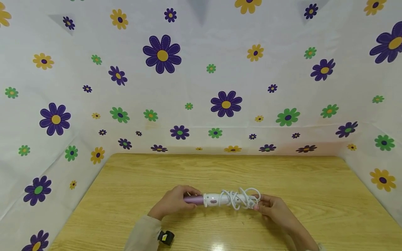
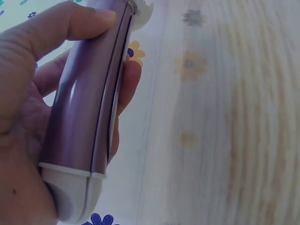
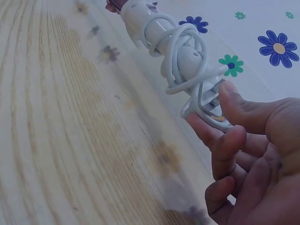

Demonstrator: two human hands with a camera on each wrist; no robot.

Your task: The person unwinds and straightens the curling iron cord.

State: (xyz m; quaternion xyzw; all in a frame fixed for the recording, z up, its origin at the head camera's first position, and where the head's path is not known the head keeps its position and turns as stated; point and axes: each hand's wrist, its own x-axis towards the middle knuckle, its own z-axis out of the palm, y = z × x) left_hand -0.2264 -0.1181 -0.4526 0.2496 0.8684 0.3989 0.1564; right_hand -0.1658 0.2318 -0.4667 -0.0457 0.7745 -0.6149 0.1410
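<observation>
A curling iron with a purple barrel and a white handle is held level, low over the wooden table. Its white cord is wound in loops around the handle. My left hand grips the barrel, thumb along one side and fingers curled behind it, as the left wrist view shows. At the other end, my right hand pinches the plug end and cord between thumb and fingers. The white tip of the barrel lies by my left palm.
The wood-grain table spreads around both hands. A white cloth backdrop with purple, yellow and green flowers stands along its back and sides. A small black device sits by the left sleeve.
</observation>
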